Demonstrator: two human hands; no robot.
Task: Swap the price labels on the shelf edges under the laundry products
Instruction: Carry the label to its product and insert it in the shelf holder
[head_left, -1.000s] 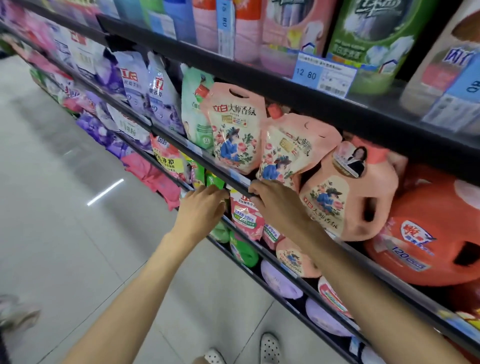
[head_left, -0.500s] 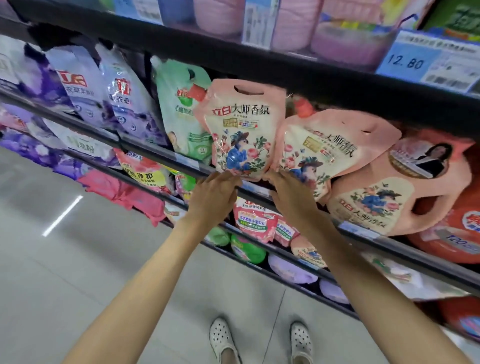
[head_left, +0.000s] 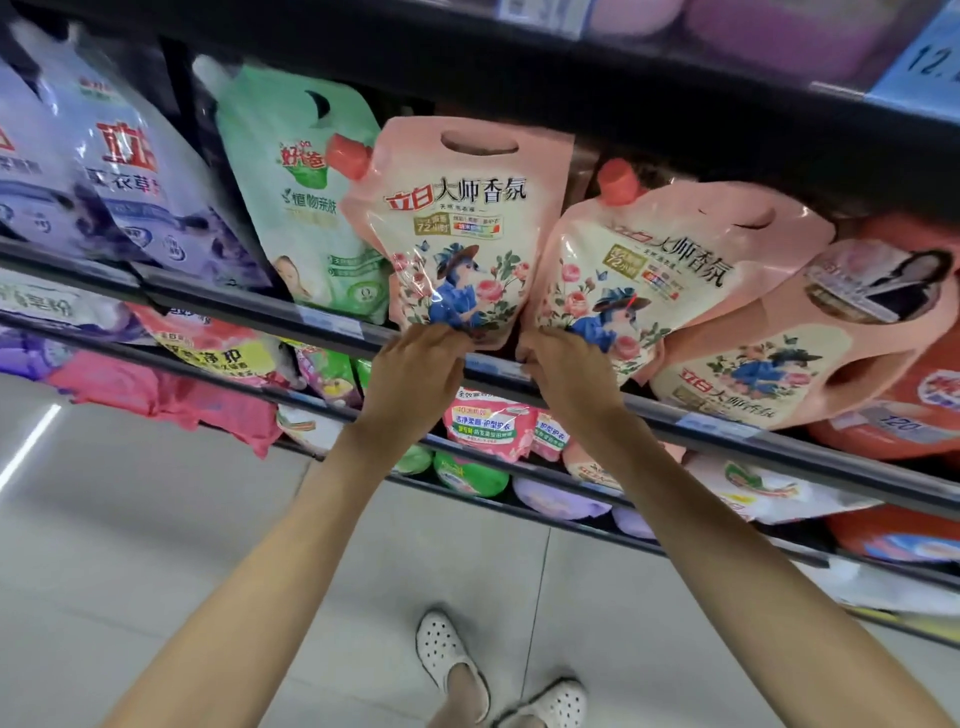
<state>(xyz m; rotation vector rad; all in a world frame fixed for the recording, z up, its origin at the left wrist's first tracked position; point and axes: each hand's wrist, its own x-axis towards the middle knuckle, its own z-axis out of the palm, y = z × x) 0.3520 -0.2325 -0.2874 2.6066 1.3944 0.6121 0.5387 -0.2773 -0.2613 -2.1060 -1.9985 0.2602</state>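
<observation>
**Both hands at the label strip below the pink pouches**

At the shelf edge (head_left: 249, 306), from my head camera, my left hand (head_left: 415, 371) and right hand (head_left: 566, 374) sit side by side on the dark rail. Between them shows a pale blue-white price label (head_left: 496, 366), thin and blurred; its print is unreadable. My left fingers curl at the label's left end, my right fingers at its right end, but I cannot tell whether either truly pinches it. Just above, two pink pouches (head_left: 457, 234) overhang the rail and touch my knuckles. A green pouch (head_left: 306, 197) stands to the left. Below my arms lies open grey floor (head_left: 130, 519), with my white shoes (head_left: 447, 649) near the shelving.
</observation>
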